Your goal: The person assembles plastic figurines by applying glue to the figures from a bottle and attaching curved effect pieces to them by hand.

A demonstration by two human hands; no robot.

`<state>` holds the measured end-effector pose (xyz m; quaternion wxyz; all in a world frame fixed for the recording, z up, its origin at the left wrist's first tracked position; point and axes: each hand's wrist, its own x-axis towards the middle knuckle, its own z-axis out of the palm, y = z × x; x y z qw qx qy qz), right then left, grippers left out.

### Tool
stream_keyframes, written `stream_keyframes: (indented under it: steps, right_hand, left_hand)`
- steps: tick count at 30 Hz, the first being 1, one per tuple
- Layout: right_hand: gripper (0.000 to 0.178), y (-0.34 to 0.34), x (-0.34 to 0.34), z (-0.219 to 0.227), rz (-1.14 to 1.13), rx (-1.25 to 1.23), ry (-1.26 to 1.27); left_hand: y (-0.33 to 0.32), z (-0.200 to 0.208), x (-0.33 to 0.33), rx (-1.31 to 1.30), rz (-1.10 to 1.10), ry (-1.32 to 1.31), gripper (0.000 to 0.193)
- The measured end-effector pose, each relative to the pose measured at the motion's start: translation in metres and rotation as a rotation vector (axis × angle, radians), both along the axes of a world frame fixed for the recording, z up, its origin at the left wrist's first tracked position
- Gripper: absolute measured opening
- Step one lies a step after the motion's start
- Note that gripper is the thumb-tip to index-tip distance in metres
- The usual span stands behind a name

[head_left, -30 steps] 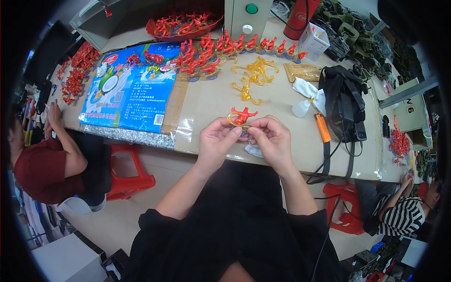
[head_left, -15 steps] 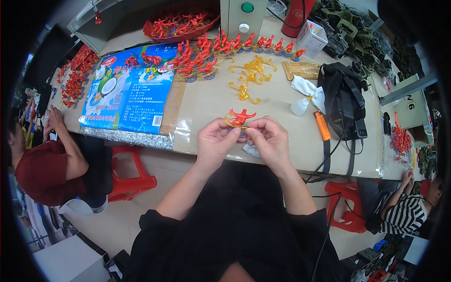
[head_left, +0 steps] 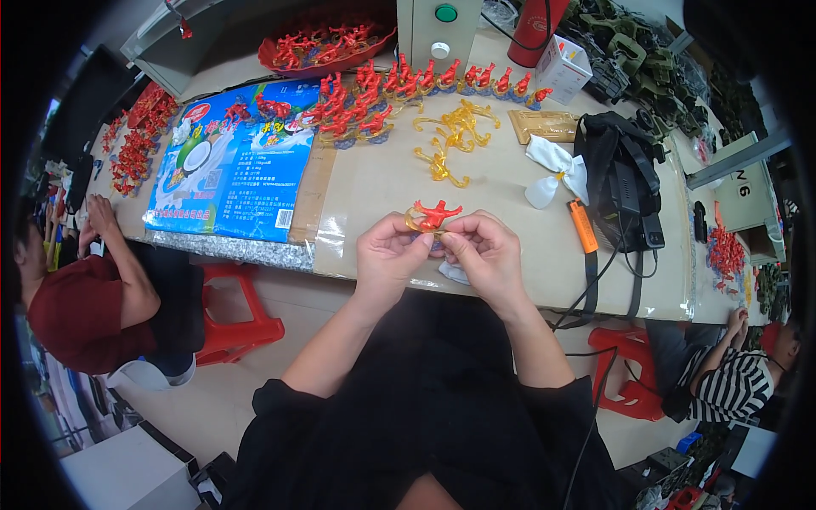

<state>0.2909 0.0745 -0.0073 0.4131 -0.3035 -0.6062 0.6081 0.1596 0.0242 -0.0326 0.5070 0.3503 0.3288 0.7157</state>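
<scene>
Just past the table's near edge, a small red figurine [head_left: 437,214] with outstretched arms is pinched between both hands. My left hand [head_left: 389,252] grips its left side, where a curved clear-yellow piece [head_left: 414,218] shows by the fingertips. Fingers of my right hand [head_left: 484,252] close on its lower right side. A bluish base under it is mostly hidden by the thumbs. Beyond the hands lie several loose translucent yellow pieces [head_left: 440,161]. Farther back stand rows of similar red figurines [head_left: 357,102] on bluish bases. A white cloth [head_left: 454,272] lies partly under my right hand.
A blue printed cardboard sheet [head_left: 223,170] covers the table's left. To the right are a white bottle [head_left: 541,193], an orange-handled tool [head_left: 583,226] and a black strapped bag [head_left: 625,183] with cables. A red tray [head_left: 327,53] of figurines stands behind. Other people sit at both sides.
Both hands stay in nearly the same place with the figurine between them. The figurine has tilted very slightly; little else differs.
</scene>
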Motion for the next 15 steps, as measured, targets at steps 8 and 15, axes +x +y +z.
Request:
stream_keyframes:
  steps: [8,15]
  right_hand:
    - [0.006,-0.0007,-0.0005,-0.0009,0.006,-0.021,0.017]
    - [0.007,-0.0005,0.002,-0.0023,0.009,0.017,-0.018]
  left_hand:
    - [0.0002,0.0063,0.0022,-0.019,0.007,-0.018,0.011]
    - [-0.0002,0.0026,0.0046,-0.011,0.036,-0.007,0.012]
